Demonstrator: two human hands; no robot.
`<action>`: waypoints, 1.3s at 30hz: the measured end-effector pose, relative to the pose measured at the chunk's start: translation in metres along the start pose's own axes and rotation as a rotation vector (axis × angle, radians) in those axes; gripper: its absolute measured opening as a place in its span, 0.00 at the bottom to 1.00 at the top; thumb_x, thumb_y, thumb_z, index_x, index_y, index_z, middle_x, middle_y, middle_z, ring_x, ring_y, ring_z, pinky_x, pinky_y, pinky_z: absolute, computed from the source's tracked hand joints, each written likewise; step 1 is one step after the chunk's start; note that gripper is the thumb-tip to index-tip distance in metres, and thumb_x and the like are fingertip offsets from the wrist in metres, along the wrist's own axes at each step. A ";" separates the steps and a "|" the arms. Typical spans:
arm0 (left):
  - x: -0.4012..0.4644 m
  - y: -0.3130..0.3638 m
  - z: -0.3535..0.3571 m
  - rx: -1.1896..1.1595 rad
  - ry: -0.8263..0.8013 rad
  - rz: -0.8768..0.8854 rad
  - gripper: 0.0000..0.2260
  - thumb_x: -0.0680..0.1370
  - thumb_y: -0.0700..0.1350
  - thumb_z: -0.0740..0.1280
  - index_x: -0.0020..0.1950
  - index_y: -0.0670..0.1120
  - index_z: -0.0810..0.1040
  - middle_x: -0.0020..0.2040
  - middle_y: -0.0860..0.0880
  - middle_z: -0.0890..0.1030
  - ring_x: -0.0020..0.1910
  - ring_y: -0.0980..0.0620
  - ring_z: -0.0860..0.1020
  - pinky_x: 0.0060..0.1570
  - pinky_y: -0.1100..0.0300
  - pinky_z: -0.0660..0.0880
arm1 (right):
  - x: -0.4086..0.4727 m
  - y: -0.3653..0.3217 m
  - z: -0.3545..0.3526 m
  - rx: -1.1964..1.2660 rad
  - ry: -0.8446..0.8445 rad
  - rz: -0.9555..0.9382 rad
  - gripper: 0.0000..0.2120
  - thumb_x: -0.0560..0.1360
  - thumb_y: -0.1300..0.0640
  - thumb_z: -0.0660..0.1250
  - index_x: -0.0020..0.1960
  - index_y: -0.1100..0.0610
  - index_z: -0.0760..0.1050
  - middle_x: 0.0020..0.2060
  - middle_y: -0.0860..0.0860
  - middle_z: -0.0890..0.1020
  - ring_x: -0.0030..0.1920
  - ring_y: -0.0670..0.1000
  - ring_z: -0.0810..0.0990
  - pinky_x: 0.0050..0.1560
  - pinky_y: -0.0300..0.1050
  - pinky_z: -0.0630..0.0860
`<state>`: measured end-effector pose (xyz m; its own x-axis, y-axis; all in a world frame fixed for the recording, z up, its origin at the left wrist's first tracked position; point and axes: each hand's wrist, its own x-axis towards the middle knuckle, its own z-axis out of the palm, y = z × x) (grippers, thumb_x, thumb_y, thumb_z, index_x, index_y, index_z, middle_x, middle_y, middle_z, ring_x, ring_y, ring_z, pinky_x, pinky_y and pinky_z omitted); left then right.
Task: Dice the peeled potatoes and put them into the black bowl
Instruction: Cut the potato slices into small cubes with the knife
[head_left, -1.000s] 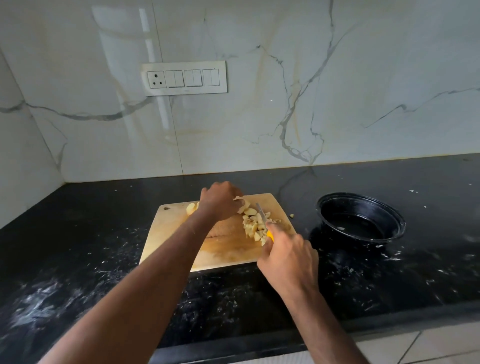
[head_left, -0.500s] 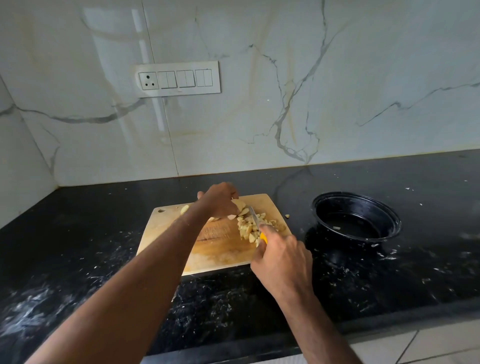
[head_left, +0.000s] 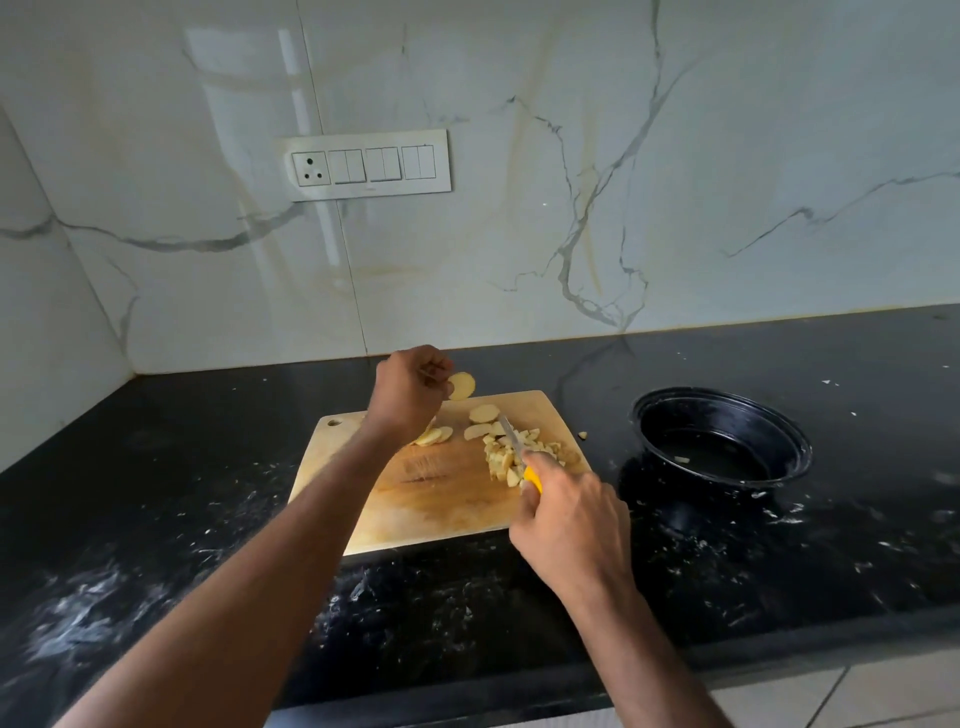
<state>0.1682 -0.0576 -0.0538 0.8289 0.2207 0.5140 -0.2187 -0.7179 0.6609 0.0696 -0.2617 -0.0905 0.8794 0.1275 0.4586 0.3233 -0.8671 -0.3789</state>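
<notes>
Potato dice (head_left: 524, 457) lie mid-frame on the cutting board (head_left: 441, 499); right grip (head_left: 569, 525) clasps the knife (head_left: 511, 436), left grip (head_left: 410, 387) pinches a potato slice (head_left: 461, 385); black bowl (head_left: 722, 436) sits right.

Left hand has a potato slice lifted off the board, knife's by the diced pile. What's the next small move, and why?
Probably set the potato slice that the left hand pinches down on the cutting board, beside the knife the right hand grips. It is still undiced, like the other slices, and the black bowl looks nearly empty.
</notes>
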 end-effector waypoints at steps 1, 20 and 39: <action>-0.010 0.000 -0.004 0.053 0.026 0.068 0.10 0.72 0.32 0.74 0.50 0.43 0.85 0.43 0.53 0.83 0.43 0.54 0.81 0.42 0.76 0.72 | 0.000 0.000 0.000 0.005 -0.002 -0.016 0.21 0.78 0.50 0.64 0.70 0.43 0.72 0.43 0.49 0.85 0.45 0.53 0.84 0.45 0.47 0.79; -0.094 -0.022 -0.019 0.451 -0.264 0.033 0.23 0.75 0.64 0.67 0.69 0.62 0.75 0.61 0.55 0.76 0.66 0.51 0.68 0.61 0.47 0.63 | -0.012 -0.010 0.005 -0.103 -0.100 -0.255 0.22 0.76 0.49 0.63 0.70 0.42 0.74 0.41 0.48 0.86 0.41 0.52 0.84 0.43 0.48 0.81; -0.095 -0.032 -0.019 0.331 -0.245 0.050 0.22 0.71 0.62 0.71 0.63 0.57 0.78 0.52 0.59 0.77 0.57 0.54 0.73 0.56 0.48 0.65 | -0.028 -0.028 0.015 0.007 -0.075 -0.125 0.21 0.79 0.48 0.61 0.72 0.41 0.70 0.46 0.48 0.84 0.46 0.52 0.83 0.43 0.46 0.78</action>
<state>0.0869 -0.0432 -0.1130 0.9285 0.0452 0.3687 -0.1174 -0.9059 0.4068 0.0408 -0.2336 -0.1045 0.8557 0.2697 0.4415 0.4339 -0.8390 -0.3284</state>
